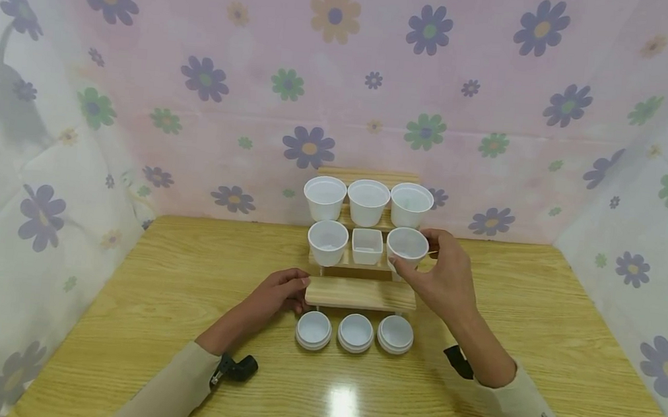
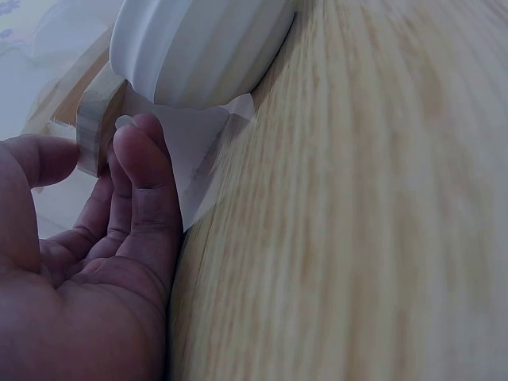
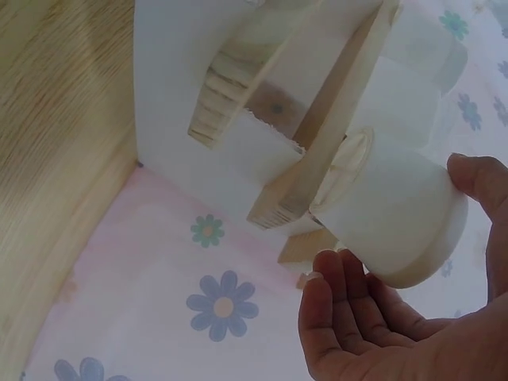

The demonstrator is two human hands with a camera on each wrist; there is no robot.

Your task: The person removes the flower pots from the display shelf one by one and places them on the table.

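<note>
A tiered wooden stand (image 1: 361, 294) holds white pots on its upper steps; its lowest step is bare. My right hand (image 1: 451, 282) grips the round white pot (image 1: 407, 243) at the right of the middle row, thumb in front and fingers behind. In the right wrist view, the thumb meets the rim of this pot (image 3: 401, 214) and the fingers curl beneath. My left hand (image 1: 276, 293) holds the left end of the lowest step. The left wrist view has that board end (image 2: 98, 119) between thumb and fingers, beside a ribbed white pot (image 2: 210, 51).
Another round pot (image 1: 327, 243) and a square pot (image 1: 367, 247) share the middle row. Three larger white pots (image 1: 367, 202) stand above them. Three low round pots (image 1: 355, 333) sit on the wooden table (image 1: 198, 259) before the stand. A flowered cloth (image 1: 253, 42) hangs behind.
</note>
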